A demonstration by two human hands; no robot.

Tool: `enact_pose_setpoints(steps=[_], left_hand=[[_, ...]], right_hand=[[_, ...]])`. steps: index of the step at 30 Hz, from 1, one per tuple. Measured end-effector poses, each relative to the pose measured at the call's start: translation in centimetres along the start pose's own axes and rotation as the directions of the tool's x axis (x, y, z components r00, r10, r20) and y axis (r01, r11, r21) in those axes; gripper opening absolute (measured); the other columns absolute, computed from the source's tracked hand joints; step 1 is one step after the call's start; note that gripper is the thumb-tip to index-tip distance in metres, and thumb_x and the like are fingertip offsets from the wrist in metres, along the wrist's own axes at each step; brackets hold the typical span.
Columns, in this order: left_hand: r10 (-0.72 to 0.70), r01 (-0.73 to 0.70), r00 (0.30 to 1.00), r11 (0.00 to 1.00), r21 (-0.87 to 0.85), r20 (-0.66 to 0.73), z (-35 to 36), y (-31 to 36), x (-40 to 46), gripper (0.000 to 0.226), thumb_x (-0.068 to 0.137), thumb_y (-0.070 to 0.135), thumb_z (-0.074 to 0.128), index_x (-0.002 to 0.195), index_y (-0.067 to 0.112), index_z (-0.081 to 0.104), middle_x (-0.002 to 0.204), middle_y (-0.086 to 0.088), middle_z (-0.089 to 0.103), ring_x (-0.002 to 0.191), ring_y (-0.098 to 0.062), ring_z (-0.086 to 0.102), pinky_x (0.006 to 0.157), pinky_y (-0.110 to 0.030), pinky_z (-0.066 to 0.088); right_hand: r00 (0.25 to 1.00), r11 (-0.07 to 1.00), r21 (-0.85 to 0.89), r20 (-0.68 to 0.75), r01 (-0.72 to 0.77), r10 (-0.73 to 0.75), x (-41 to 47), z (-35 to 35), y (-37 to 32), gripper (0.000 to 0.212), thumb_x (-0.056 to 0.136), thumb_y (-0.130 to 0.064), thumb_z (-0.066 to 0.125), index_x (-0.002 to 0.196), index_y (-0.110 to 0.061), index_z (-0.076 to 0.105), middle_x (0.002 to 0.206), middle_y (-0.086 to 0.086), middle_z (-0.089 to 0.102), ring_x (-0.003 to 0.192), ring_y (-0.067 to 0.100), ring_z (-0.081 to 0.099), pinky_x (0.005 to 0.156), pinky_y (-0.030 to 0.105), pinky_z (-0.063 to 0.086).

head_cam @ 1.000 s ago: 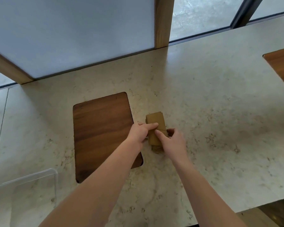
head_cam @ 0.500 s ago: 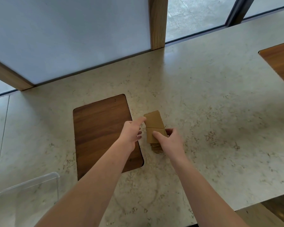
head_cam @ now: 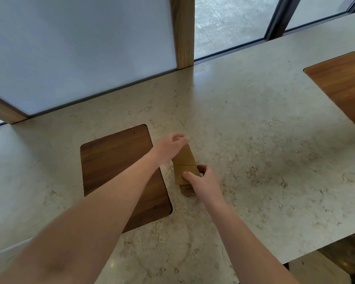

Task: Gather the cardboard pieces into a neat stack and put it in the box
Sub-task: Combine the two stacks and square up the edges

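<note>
A small stack of brown cardboard pieces [head_cam: 183, 166] lies on the stone counter, just right of a dark wooden inlay. The top pieces sit slightly askew, with one fanned out toward the far side. My right hand [head_cam: 204, 181] grips the near right part of the stack, thumb on top and fingers around its side. Over the stack's far end, my left hand [head_cam: 171, 147] reaches with its fingers apart and its fingertips at the far edge of the top piece. A clear plastic box [head_cam: 6, 253] shows only as an edge at the lower left, mostly hidden by my left forearm.
The dark wooden inlay [head_cam: 115, 167] lies flush in the counter left of the stack. A second wooden inlay [head_cam: 344, 87] is at the far right. A window wall with a wooden post [head_cam: 182, 31] borders the counter's back. The counter's front edge runs at lower right.
My left hand has let go of the stack's left side and moved up to its far end. The top pieces have shifted a little askew. My right hand has stayed on the stack.
</note>
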State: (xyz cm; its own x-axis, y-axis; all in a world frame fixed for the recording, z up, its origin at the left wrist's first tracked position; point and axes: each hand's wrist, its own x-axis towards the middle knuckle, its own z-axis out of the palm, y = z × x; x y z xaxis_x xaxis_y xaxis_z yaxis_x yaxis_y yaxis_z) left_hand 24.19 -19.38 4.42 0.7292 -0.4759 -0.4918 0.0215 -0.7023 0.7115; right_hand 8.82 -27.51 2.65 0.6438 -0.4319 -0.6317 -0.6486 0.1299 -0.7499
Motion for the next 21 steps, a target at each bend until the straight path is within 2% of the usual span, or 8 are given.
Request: enact_pose_setpoints(steps=[3,6,10,14,16,18,19,21], left_hand=[[-0.001,-0.004,0.997,0.997,0.072,0.071,-0.3,0.1,0.9,0.055,0.102,0.058,0.052,0.142,0.021,0.060,0.146,-0.004,0.061,0.124,-0.018,0.055,0.097,-0.032,0.041],[-0.049,0.034,0.991,0.993,0.114,0.128,-0.3,0.0,1.5,0.065,0.100,0.065,0.047,0.145,0.020,0.058,0.151,-0.006,0.058,0.136,-0.026,0.053,0.112,-0.042,0.043],[-0.070,0.053,0.987,0.992,0.115,0.147,-0.2,-0.3,1.8,0.074,0.097,0.072,0.044,0.150,0.022,0.054,0.158,-0.005,0.052,0.145,-0.028,0.046,0.121,-0.046,0.035],[-0.075,0.052,0.981,0.990,0.131,0.177,-0.5,-0.4,2.2,0.080,0.093,0.077,0.045,0.150,0.022,0.054,0.159,-0.005,0.051,0.146,-0.029,0.045,0.121,-0.047,0.036],[-0.075,0.051,0.980,0.990,0.130,0.183,-0.8,-0.4,2.4,0.085,0.088,0.082,0.046,0.146,0.022,0.058,0.154,-0.006,0.057,0.140,-0.028,0.052,0.118,-0.047,0.040],[-0.064,0.046,0.983,0.993,0.107,0.171,-1.0,-0.6,2.5,0.091,0.077,0.092,0.047,0.133,0.023,0.067,0.139,-0.007,0.066,0.128,-0.026,0.060,0.110,-0.041,0.046],[-0.059,0.045,0.984,0.995,0.084,0.167,-1.1,-0.7,2.7,0.089,0.075,0.094,0.047,0.123,0.022,0.068,0.134,-0.008,0.067,0.125,-0.026,0.061,0.108,-0.041,0.047],[-0.088,0.086,0.981,0.996,0.017,0.176,-1.1,-1.2,3.2,0.091,0.079,0.089,0.051,0.127,0.014,0.070,0.134,-0.007,0.068,0.126,-0.029,0.061,0.109,-0.044,0.047]], right_hand=[[1.000,1.000,0.012,0.021,-0.011,0.011,-0.1,-0.1,-0.2,0.059,0.071,-0.049,0.073,0.121,-0.031,0.049,0.127,0.002,0.060,0.122,0.027,0.057,0.099,0.050,0.055],[1.000,0.999,0.047,0.004,-0.025,0.025,-0.1,-0.4,-0.2,0.056,0.076,-0.049,0.073,0.124,-0.030,0.050,0.130,0.002,0.059,0.122,0.025,0.057,0.101,0.049,0.053],[0.990,0.943,0.313,-0.052,-0.109,0.132,-0.6,-1.8,0.4,0.049,0.088,-0.050,0.072,0.126,-0.027,0.051,0.124,-0.004,0.058,0.107,0.011,0.056,0.085,0.034,0.048],[0.953,0.772,0.568,0.086,-0.286,0.290,-2.4,-2.4,2.0,0.058,0.088,-0.049,0.076,0.130,-0.018,0.051,0.121,-0.002,0.063,0.108,0.017,0.061,0.101,0.041,0.051],[0.928,0.683,0.629,0.270,-0.372,0.256,-3.6,-2.2,2.8,0.044,0.088,-0.046,0.076,0.119,-0.018,0.062,0.099,-0.004,0.079,0.094,0.011,0.075,0.085,0.035,0.060],[0.907,0.643,0.645,0.353,-0.414,0.230,-4.7,-1.6,3.4,0.030,0.085,-0.043,0.078,0.104,-0.027,0.062,0.075,-0.013,0.079,0.070,-0.001,0.075,0.064,0.027,0.062],[0.899,0.632,0.645,0.374,-0.429,0.228,-5.1,-1.1,3.5,0.035,0.081,-0.044,0.081,0.105,-0.027,0.063,0.077,-0.013,0.079,0.071,-0.001,0.075,0.068,0.029,0.062],[0.900,0.679,0.596,0.346,-0.429,0.265,-5.4,0.0,3.5,0.072,0.069,-0.052,0.090,0.128,-0.020,0.063,0.109,-0.002,0.080,0.101,0.010,0.075,0.099,0.041,0.055]])
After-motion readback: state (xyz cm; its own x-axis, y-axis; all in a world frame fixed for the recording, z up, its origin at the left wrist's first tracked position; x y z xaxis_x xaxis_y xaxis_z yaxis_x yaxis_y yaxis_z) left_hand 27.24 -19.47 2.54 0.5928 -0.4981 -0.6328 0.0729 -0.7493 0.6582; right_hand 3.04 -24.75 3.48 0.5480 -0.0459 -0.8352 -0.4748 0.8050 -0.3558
